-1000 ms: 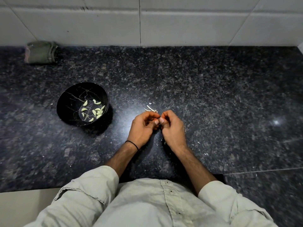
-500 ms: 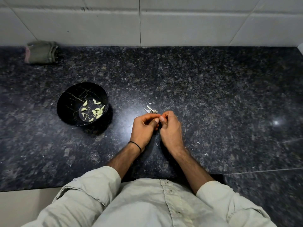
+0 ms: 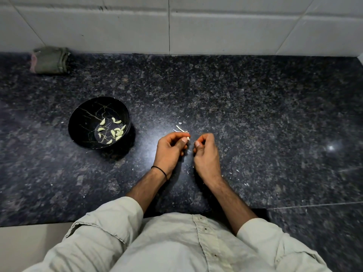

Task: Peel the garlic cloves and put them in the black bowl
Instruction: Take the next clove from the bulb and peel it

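The black bowl [image 3: 78,118] stands on the dark granite counter to the left of my hands and holds several peeled garlic cloves [image 3: 114,131]. My left hand [image 3: 170,152] pinches a small pale garlic clove [image 3: 188,138] between thumb and forefinger. Just to its right, a small gap away, my right hand [image 3: 206,154] has its fingers curled. Its thumb and forefinger pinch what looks like a thin sliver of garlic skin [image 3: 195,142]. A few strips of peeled skin [image 3: 179,128] lie on the counter just beyond my left fingertips.
A folded green cloth [image 3: 50,59] lies at the back left against the white tiled wall [image 3: 216,26]. Tiny skin flakes [image 3: 238,170] are scattered around my right wrist. The counter's front edge [image 3: 39,224] runs just ahead of my body.
My hands were joined at the fingertips on the clove. They have now parted: the right hand has pulled away to the right, and the left keeps the clove.
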